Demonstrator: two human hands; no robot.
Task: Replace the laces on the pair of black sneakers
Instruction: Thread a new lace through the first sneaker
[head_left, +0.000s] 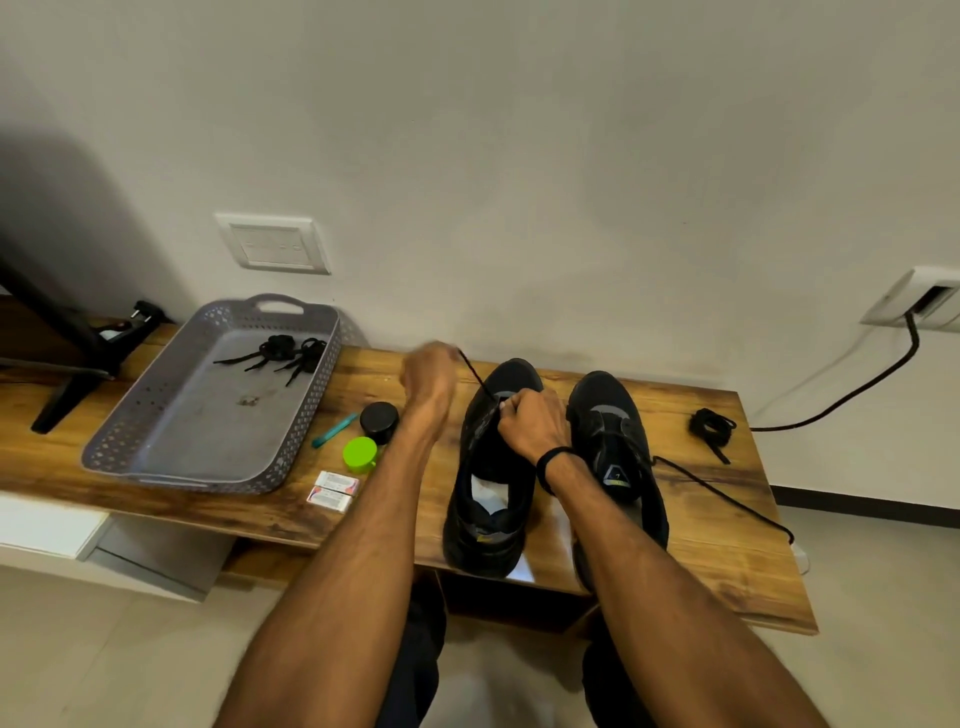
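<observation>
While the lace (475, 374) stands taut out of the sneaker (488, 519), I list outward. Lace: black, long axis slanting from the toe-end eyelets up and left toward the wall. Sneaker: on the table (727, 571), toe to the wall. My left hand (428, 376): blurred, raised, seemingly pinching the lace's far end. My right hand (530, 426): nearer the eyelets, fingers curled on the sneaker's upper. Other sneaker (618, 431): just beside, rightward.

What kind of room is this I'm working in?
Likely a living room at home: a low wooden unit against the wall, a screen stand at its left end, wall sockets above.
</observation>
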